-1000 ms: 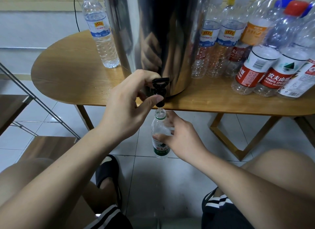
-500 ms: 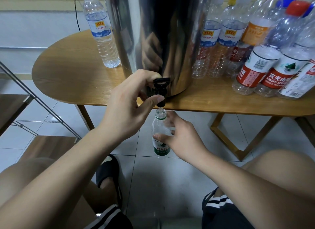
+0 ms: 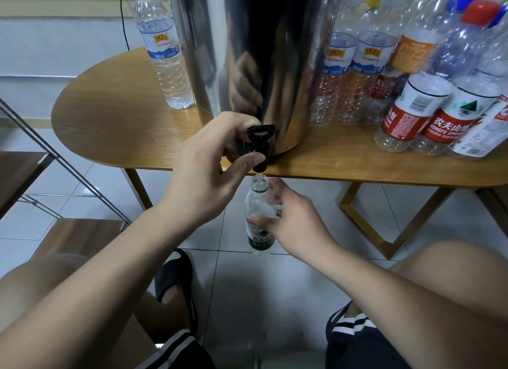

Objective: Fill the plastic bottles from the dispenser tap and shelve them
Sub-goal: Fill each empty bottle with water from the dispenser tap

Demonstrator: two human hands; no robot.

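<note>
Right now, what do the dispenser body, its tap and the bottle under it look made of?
The dispenser looks like polished stainless steel: silvery, with mirror-like reflections. The tap is probably moulded plastic: black, slightly glossy, with chunky rounded shapes. The bottle looks like thin clear plastic: see-through wall, threaded neck, green printed label.

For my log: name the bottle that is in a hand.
The green-labelled bottle, gripped by the right hand under the black tap; the other bottles stand on the table.
</note>
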